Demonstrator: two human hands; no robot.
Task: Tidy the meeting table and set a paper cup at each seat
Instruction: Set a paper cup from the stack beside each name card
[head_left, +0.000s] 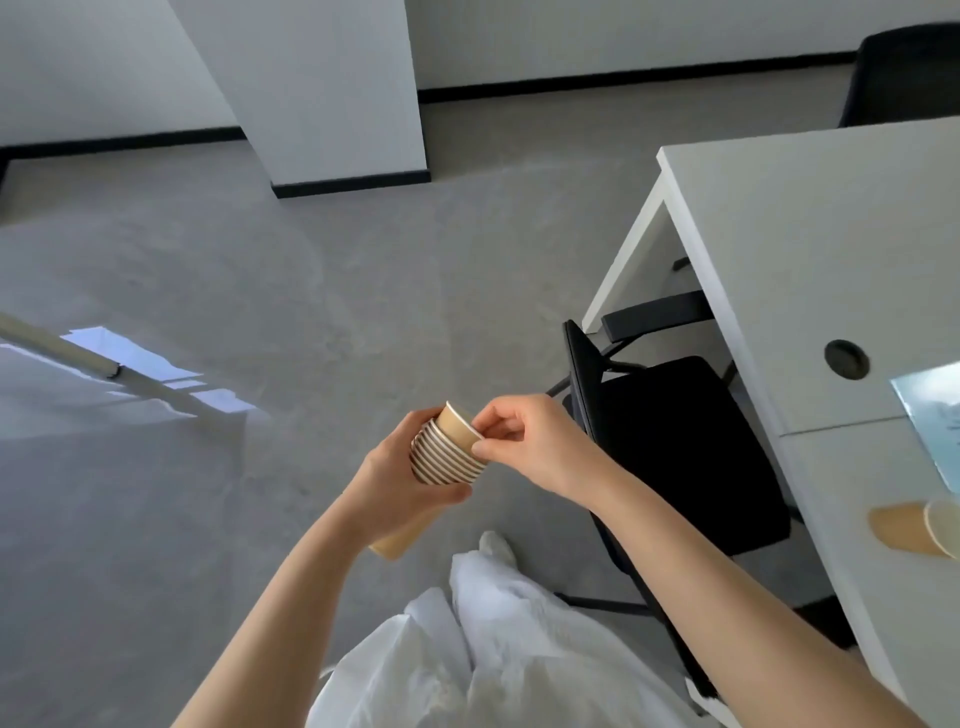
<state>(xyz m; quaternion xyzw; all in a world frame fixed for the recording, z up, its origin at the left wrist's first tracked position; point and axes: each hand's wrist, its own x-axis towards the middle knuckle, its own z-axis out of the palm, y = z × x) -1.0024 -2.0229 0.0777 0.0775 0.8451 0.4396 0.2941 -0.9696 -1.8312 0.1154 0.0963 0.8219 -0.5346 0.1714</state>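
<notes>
Head view, nearest first: pale trousers (483, 660) and both bare forearms reaching forward over the grey floor (260, 291). Left hand (395, 478) wraps its fingers round a nested stack of brown paper cups (447, 457), held in the air, well apart from the table (810, 249). Right hand (530, 441) pinches the rim of the top cup (457, 421) between thumb and fingertips; that cup sits tilted and partly lifted out of the stack. Both sets of fingers are therefore clenched on cups, none released. To the right, a black chair (685, 447) is tucked at the table edge. One paper cup already on the table (914, 527) lies near the right frame edge, apparently on its side, beside a light sheet (930, 410). Step judged: separating one cup for the next seat. Risks: tightly nested cups may come away two together, or a hard pinch may crease the thin rim; a jerk could loosen the left grip and drop the stack to the floor. The tipped cup also needs righting.
</notes>
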